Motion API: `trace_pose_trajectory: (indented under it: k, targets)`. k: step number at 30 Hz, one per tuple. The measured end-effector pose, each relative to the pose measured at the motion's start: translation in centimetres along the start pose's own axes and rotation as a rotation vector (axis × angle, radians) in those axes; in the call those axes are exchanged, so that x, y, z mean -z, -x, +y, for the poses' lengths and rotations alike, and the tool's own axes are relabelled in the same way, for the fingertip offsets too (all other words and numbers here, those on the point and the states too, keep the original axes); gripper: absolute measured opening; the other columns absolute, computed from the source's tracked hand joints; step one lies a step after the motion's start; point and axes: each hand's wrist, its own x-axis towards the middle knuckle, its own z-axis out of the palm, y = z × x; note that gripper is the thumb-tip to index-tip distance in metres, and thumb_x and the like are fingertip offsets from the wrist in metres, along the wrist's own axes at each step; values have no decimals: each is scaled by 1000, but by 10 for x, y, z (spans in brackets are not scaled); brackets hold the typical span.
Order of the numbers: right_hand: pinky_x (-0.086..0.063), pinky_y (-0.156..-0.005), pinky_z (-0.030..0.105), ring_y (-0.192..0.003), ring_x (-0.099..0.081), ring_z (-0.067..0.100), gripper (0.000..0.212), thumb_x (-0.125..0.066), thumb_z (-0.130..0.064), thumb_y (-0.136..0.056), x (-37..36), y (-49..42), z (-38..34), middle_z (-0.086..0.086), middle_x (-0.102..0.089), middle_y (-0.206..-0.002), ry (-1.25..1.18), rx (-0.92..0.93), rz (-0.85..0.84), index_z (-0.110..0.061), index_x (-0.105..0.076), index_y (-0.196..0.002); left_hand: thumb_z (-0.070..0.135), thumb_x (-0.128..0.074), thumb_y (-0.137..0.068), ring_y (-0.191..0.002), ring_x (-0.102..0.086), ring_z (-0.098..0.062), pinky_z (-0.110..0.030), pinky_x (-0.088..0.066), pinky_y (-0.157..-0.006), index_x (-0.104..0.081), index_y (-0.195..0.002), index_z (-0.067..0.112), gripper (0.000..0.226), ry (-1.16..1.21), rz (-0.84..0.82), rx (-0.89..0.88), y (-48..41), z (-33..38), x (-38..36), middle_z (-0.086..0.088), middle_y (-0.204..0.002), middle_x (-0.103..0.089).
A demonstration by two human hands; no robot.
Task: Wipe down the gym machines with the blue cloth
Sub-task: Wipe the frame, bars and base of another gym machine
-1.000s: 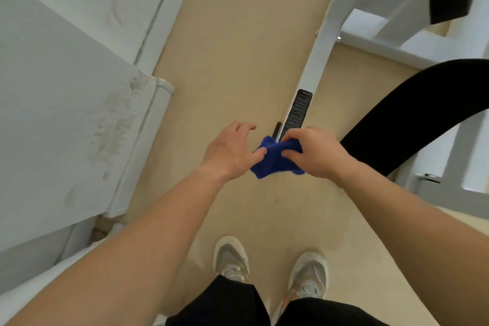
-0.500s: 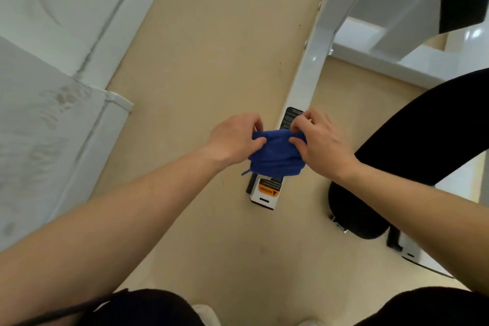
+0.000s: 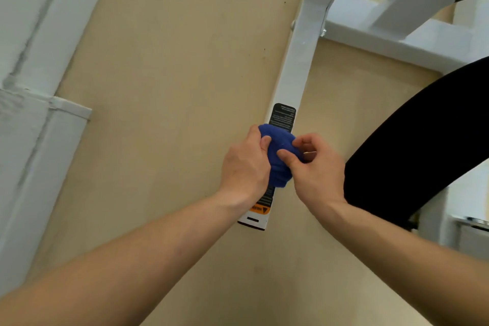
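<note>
1. The left hand (image 3: pixel 244 167) grips the bunched blue cloth (image 3: pixel 279 156), and the right hand (image 3: pixel 317 169) pinches its other side.
2. I'd say they're gathering it; next it needs pressing onto the white frame bar (image 3: pixel 296 74) just below.
3. Beyond are a black pad (image 3: pixel 412 145) to the right and the beige floor (image 3: pixel 172 87).

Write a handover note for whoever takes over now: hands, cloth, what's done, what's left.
Left hand: grips the cloth.
Right hand: pinches the cloth with thumb and forefinger.
Cloth: bunched between both hands, in front of the white beam, near its black label; contact with the beam cannot be told.
Black pad: right of the hands, untouched.
Done: cloth in hand; wiped areas cannot be told.
Left: probably wipe the beam, the pad and the frame.
</note>
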Motion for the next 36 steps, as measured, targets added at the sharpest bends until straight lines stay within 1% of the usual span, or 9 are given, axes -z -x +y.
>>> trace_pose_trajectory:
  k: [3, 6, 10, 13, 17, 21, 27, 33, 36]
  targets:
    - [-53, -68, 30, -78, -62, 8, 24, -82, -28, -79, -4, -16, -8, -13, -65, -86, -43, -4, 53, -35, -59, -81, 32, -34, -105, -75, -59, -27, -39, -44, -66, -53, -105, 14, 26, 31, 46, -46, -18, 7, 2, -5, -82, -64]
    - [-56, -74, 36, -76, -62, 11, 25, -82, -29, -79, -3, -57, -22, -11, -64, -83, -73, -17, 118, -35, -58, -77, 29, -35, -106, -80, -57, -25, -34, -35, -68, -59, -102, 11, 30, -5, 78, -66, -64, 26, 1, -7, -91, -66]
    - [-55, -66, 29, -72, -59, 6, 23, -81, -31, -81, 4, -115, -43, -10, -61, -80, -69, -39, 157, -31, -58, -78, 30, -34, -106, -85, -58, -22, -29, -36, -71, -64, -103, 10, 36, 24, 33, -68, -128, 54, 6, -4, -92, -63]
    - [-45, -56, 20, -71, -61, 6, 23, -78, -32, -84, 7, -124, -47, -8, -62, -80, -40, -5, 142, -30, -56, -78, 30, -34, -106, -79, -56, -21, -29, -36, -69, -62, -91, 12, 36, 36, -2, -78, -139, 55, 9, 0, -82, -62]
    - [-46, -59, 22, -72, -60, 8, 22, -74, -32, -87, 9, -103, -41, -6, -61, -80, -8, -14, 74, -30, -54, -79, 32, -36, -106, -65, -50, -10, -25, -31, -58, -56, -81, 17, 36, 9, -35, -71, -117, 49, 14, 7, -71, -55]
    - [-43, -57, 20, -72, -60, 9, 23, -74, -32, -87, 11, -74, -31, -5, -62, -79, 39, -22, -19, -30, -54, -77, 31, -38, -106, -66, -50, -2, -16, -30, -56, -57, -84, 21, 31, -10, -71, -77, -83, 31, 17, 13, -72, -54]
    - [-50, -66, 30, -77, -61, 15, 24, -75, -31, -86, 10, -47, -27, -5, -62, -80, 61, -1, -49, -30, -53, -77, 34, -38, -105, -66, -52, -2, -14, -29, -54, -60, -88, 23, 31, -4, -69, -25, -51, 20, 18, 14, -72, -55]
    - [-44, -68, 27, -77, -53, 6, 30, -77, -31, -84, 7, 16, -7, -10, -57, -82, 135, 53, -159, -33, -48, -75, 37, -38, -105, -70, -58, -8, -23, -36, -59, -60, -90, 28, 28, -14, -131, -3, 20, -15, 20, 12, -75, -61]
    - [-38, -64, 22, -73, -50, 4, 32, -77, -33, -83, 5, 39, 5, -12, -53, -80, 175, 98, -226, -34, -46, -74, 36, -40, -104, -69, -58, -4, -15, -36, -58, -61, -91, 31, 26, -15, -162, -2, 47, -33, 23, 14, -73, -61]
